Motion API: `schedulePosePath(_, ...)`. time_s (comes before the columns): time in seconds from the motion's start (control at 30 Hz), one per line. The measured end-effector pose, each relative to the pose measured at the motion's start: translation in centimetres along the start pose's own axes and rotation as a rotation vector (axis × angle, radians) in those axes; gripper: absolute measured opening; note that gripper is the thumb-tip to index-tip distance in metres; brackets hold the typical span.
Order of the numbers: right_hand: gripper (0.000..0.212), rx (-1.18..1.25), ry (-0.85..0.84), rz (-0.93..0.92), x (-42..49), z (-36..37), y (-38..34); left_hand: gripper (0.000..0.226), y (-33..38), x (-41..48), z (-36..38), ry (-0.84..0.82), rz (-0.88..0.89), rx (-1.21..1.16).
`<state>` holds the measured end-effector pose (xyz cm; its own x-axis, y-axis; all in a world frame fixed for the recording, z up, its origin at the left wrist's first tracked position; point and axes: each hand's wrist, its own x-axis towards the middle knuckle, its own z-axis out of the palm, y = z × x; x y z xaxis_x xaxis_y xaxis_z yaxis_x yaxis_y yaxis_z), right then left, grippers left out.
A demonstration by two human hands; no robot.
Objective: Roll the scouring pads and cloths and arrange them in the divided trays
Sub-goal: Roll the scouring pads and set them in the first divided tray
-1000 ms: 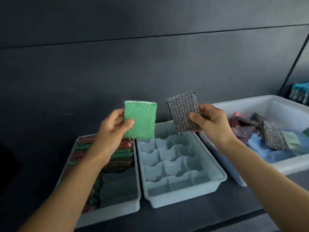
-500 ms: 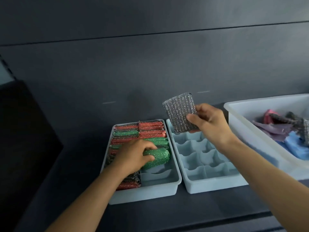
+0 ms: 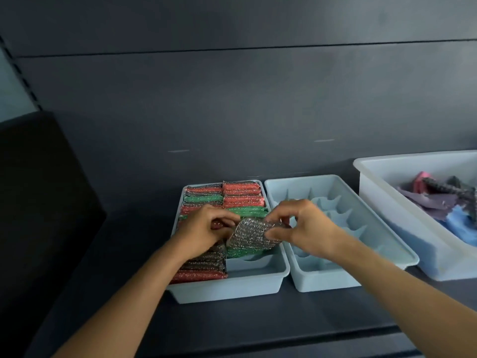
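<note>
No readable txt, labels, brands or nos. on the trays [image 3: 227, 288], pads [image 3: 242, 188] or bin [image 3: 402, 228].

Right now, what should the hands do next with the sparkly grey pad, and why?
Probably finish rolling it tight. The left hand and right hand both pinch the grey pad, which is only bent, not rolled, above the left tray. Just below it, nearer than the green roll, a slot looks free for it.
</note>
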<state>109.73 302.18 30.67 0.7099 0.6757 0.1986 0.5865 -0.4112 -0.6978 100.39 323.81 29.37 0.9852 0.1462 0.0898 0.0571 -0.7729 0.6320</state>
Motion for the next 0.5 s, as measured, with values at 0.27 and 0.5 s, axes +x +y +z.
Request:
schedulePosePath(0.27,0.03,-0.765,-0.064,-0.144,1.0,4.0,-1.7,0.028,-0.6,-0.3,0.0,0.007,0.05,0.065)
schedulePosePath(0.5,0.041,-0.615,-0.11,-0.154,1.2,4.0,-1.0,0.032,0.5,-0.7,-0.4,0.077,0.015,0.107)
